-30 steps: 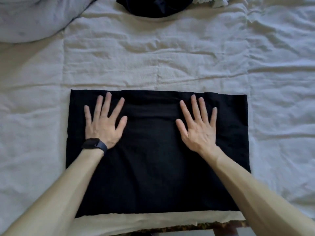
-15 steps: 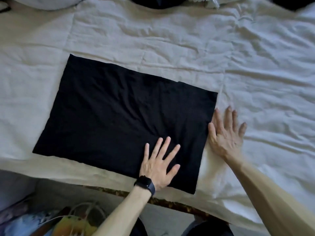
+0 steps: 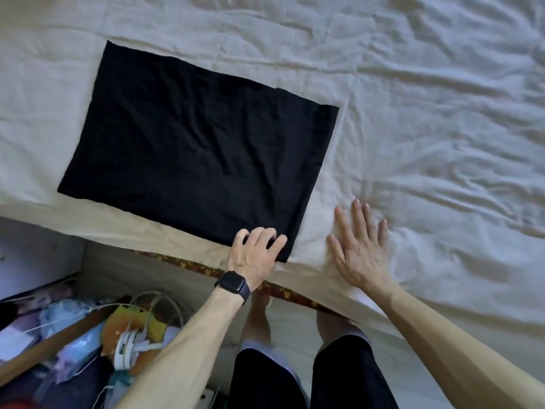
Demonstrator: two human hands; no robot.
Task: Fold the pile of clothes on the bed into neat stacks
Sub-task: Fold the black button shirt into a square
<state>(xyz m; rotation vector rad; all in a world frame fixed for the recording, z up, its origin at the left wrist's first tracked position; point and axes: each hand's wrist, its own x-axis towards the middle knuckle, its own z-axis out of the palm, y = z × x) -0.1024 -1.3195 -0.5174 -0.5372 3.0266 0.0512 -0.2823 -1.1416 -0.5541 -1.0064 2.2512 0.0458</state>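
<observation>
At the far left, below the bed's edge, a box of cables and bags (image 3: pixel 88 335) sits on the floor, well apart from the work. Above it on the cream sheet (image 3: pixel 427 113) lies the black garment (image 3: pixel 200 154), already folded into a flat rectangle and set at a slant close to the near edge of the bed, probably so it stays within easy reach.

The left hand (image 3: pixel 255 255), a dark watch (image 3: pixel 233 286) on its wrist, has its fingers curled over the garment's near right corner and grips the cloth there. Taking a corner rather than the middle looks like the way to lift or drag the piece without spoiling the fold (whether the thumb has got under the edge I cannot tell).

Just beside that corner, the right hand (image 3: pixel 359 246) lies open, fingers straight and spread, palm flat on the bare sheet and not touching the garment. My guess is that it is either steadying the bedding or flattening a place for a stack. Further right the sheet is only rumpled, with no other clothes in view, so the pile itself is out of frame.
</observation>
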